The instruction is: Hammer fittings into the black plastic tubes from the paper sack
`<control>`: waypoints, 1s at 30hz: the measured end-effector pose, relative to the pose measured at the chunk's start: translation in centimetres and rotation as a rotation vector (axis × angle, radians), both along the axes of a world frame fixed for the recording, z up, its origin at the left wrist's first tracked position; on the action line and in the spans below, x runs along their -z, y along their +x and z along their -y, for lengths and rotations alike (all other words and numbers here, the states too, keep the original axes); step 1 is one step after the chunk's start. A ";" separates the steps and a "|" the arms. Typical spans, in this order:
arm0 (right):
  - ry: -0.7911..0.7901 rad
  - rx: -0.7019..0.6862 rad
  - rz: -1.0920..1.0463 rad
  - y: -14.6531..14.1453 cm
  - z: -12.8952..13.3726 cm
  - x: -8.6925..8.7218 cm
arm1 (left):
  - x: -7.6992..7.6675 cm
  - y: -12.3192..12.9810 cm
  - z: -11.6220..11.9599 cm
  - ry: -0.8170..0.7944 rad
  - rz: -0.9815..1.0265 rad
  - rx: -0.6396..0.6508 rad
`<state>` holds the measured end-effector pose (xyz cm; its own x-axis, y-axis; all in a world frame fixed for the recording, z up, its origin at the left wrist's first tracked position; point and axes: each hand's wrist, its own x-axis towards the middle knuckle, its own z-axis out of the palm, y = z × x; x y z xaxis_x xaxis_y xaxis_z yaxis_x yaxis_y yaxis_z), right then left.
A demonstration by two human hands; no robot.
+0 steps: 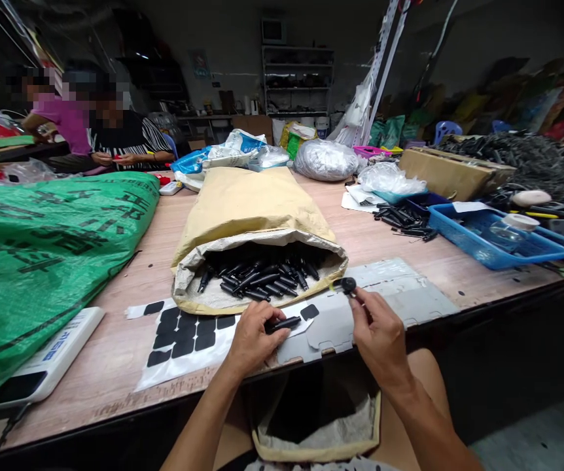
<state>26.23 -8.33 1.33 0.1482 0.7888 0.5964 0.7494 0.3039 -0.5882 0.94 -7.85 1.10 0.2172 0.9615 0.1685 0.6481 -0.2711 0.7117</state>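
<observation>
My left hand [255, 337] is closed around a slim black tube-shaped part [286, 324], its tip pointing right. Between the fingertips of my right hand [381, 333] is a small black piece with a round end [347, 285]; its kind is unclear. Just beyond my hands lies a tan paper sack [262, 203], its mouth facing me, full of similar black tubes [260, 278]. A white sheet of black square stickers [184, 333] lies left of my left hand. One more black square [310, 312] sits on a white scrap near the held tube.
A grey board [400, 294] lies along the table edge. Another open sack [316, 451] rests on my lap. At left are a green woven bag [56, 235] and a white scale-like device [61, 353]. At right stands a blue basket [498, 242]. Two people sit far left.
</observation>
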 end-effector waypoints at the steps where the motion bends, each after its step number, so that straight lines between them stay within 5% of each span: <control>1: -0.014 -0.097 -0.054 -1.0 0.6 -0.4 | 0.0 0.0 0.0 0.000 -0.003 0.005; 4: -0.066 -0.320 -0.083 -3.7 2.1 -1.2 | 0.0 0.0 0.1 0.014 -0.013 0.015; 7: -0.062 -0.381 -0.004 -5.4 2.9 -1.1 | 0.2 0.0 0.1 0.032 -0.015 0.018; 14: -0.075 -0.324 0.235 -6.5 3.3 -0.5 | 0.2 0.0 0.0 0.035 -0.022 0.009; 23: -0.110 -0.266 0.211 -5.3 3.0 -0.9 | 0.1 0.1 0.1 0.031 -0.011 0.002; 30: -0.066 -0.077 0.165 -1.7 0.9 -1.4 | -0.2 0.0 0.3 0.031 -0.043 0.012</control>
<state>24.58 -9.25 2.72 -0.0093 0.8323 0.5543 0.8135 0.3286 -0.4798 0.97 -8.18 1.25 0.2362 0.9532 0.1886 0.6744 -0.3006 0.6744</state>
